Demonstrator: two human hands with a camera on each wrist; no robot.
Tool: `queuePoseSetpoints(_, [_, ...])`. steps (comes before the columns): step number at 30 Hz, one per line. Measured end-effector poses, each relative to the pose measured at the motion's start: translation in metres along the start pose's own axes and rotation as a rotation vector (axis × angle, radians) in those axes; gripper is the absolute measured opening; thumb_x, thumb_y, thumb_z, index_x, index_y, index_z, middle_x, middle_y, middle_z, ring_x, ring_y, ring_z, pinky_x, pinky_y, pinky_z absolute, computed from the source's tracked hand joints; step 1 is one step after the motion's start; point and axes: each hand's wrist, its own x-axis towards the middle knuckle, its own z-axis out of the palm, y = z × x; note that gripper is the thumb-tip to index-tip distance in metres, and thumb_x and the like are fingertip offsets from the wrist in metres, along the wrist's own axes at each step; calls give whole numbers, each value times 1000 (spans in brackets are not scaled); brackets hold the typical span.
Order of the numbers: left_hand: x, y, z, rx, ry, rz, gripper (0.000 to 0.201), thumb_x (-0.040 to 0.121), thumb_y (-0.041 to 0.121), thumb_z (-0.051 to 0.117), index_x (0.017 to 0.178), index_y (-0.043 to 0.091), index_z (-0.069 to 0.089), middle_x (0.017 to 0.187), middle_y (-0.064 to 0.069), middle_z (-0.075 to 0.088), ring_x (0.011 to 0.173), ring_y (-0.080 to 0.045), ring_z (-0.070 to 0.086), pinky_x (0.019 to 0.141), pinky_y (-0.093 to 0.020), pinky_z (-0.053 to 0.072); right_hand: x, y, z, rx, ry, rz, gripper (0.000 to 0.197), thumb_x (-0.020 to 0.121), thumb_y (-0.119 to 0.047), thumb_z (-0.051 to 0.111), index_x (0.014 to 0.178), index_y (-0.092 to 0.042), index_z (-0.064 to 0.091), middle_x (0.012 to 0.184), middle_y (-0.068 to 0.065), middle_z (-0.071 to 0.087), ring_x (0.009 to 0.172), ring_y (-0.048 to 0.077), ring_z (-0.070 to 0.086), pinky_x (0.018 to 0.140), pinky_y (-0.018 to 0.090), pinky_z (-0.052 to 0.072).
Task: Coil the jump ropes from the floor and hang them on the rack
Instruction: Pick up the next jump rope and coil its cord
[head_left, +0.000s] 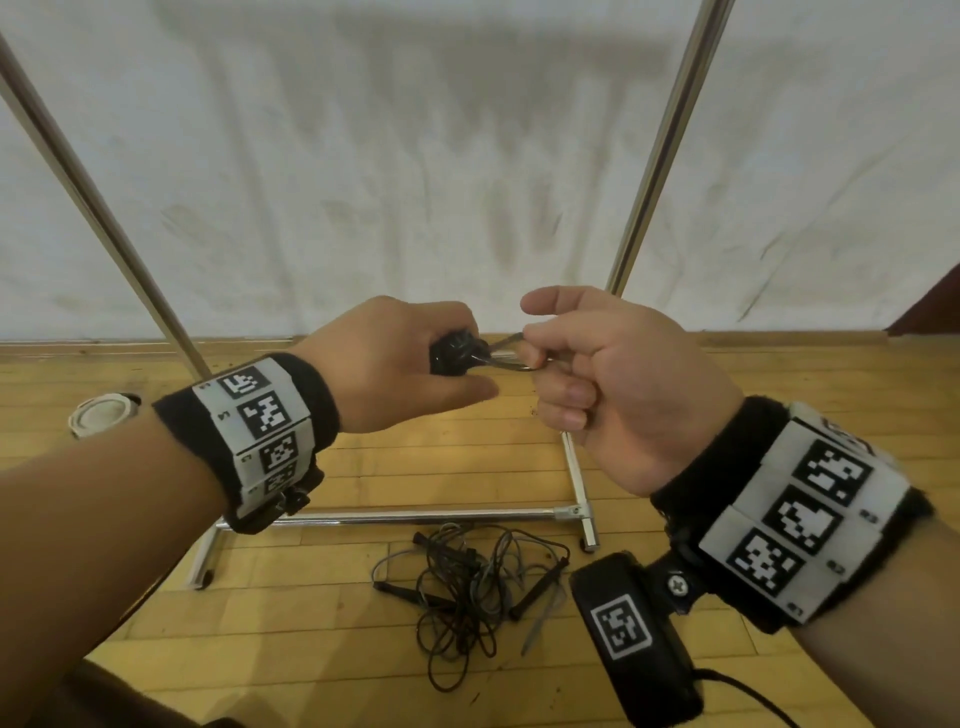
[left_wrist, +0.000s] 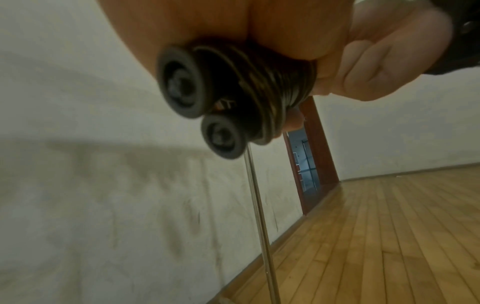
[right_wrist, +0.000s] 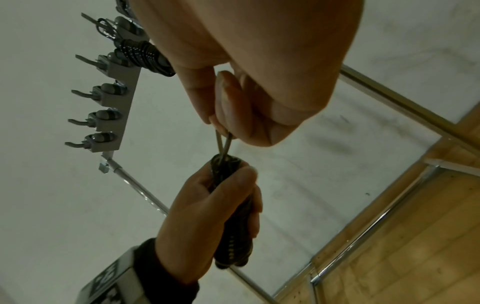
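My left hand (head_left: 410, 364) grips a coiled jump rope (head_left: 453, 354), its cord wound tightly round the two black handles (left_wrist: 202, 98). My right hand (head_left: 597, 374) pinches a short loop of the rope's cord (head_left: 511, 353) that sticks out of the bundle's top (right_wrist: 224, 146). Both hands are held up in front of the rack. A tangled pile of more jump ropes (head_left: 467, 577) lies on the wooden floor below. On the rack's hook bar (right_wrist: 114, 115), one coiled rope (right_wrist: 145, 55) hangs near the top; several hooks below it are bare.
The metal rack's uprights (head_left: 660, 150) and base bar (head_left: 415, 516) stand against a white wall. A round white object (head_left: 101, 414) lies on the floor at left. A doorway (left_wrist: 306, 168) opens at the far end of the wall.
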Motion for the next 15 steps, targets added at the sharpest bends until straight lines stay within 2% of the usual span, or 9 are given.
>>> queuePoseSetpoints(3, [-7,6,3,-94,-62,31,51,76,86,45,94,40,58,71,11,71,62,-2,65,56,-24,49,4,-1,-6,-18,23,7,25,91,1,55,114,-10,58,73,7,51,47,13,29,43,28,25])
queuePoseSetpoints(7, [-10,12,5,-149,-119,47,49,80,84,39,94,40,56,72,7,72,59,-5,67,49,-20,49,9,-3,-11,-68,50,-6,27,94,1,57,120,-8,56,71,6,53,48,12,31,45,27,28])
queuePoseSetpoints(10, [-10,17,7,17,-126,82,56,81,84,29,95,36,54,74,4,70,65,-8,69,63,-37,59,11,-8,-10,-94,70,-4,28,95,2,58,121,-6,56,69,7,53,48,12,30,45,26,27])
queuePoseSetpoints(11, [-10,18,9,62,-120,87,55,83,83,29,94,35,53,74,5,69,66,-9,68,65,-38,58,11,-11,-9,-104,72,6,27,95,3,58,120,-6,55,68,8,53,47,12,29,43,25,26])
queuePoseSetpoints(13, [-10,20,13,130,-98,101,46,90,78,32,90,35,50,72,6,65,63,-8,64,58,-32,52,12,-19,-9,-121,69,40,24,94,5,58,114,-8,54,66,8,52,46,12,28,41,23,23])
queuePoseSetpoints(15, [-9,21,15,191,-81,131,38,93,73,31,84,38,43,70,9,60,61,-5,57,52,-25,38,14,-26,-11,-129,65,70,25,93,6,58,110,-11,52,66,9,52,46,11,28,41,23,22])
